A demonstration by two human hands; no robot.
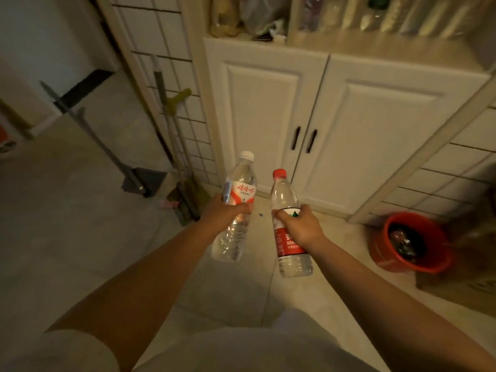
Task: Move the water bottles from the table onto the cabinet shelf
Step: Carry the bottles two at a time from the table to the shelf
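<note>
Head view: two clear plastic water bottles held out in front of the body, above the pale tiled floor [80, 237] and facing a white cabinet [335, 130]. The white-capped bottle [237, 208] sits in the left hand [224, 212] — fingers wrapped round its middle, over the orange-and-white label, cap tipped slightly away and to the right. The red-capped bottle [288, 226] sits in the right hand [302, 226], gripped at the top edge of its red label, roughly upright with a slight lean. The bottles are just beside each other, not touching. Both are ribbed near the base, transparent, smooth at the shoulder.

The cabinet has two closed panelled doors with dark vertical handles [303, 139]. Above the doors, an open shelf [268, 36] already crowded with bags and packets, blurry. Left of the cabinet, a broom and mop handles [166, 108] lean against a white gridded wall. A grey dustpan [145, 181] stands on the floor nearby. At right, a red bucket [410, 242] with dark contents — motion-blurred. Light sleeve and clothing fill the bottom edge.
</note>
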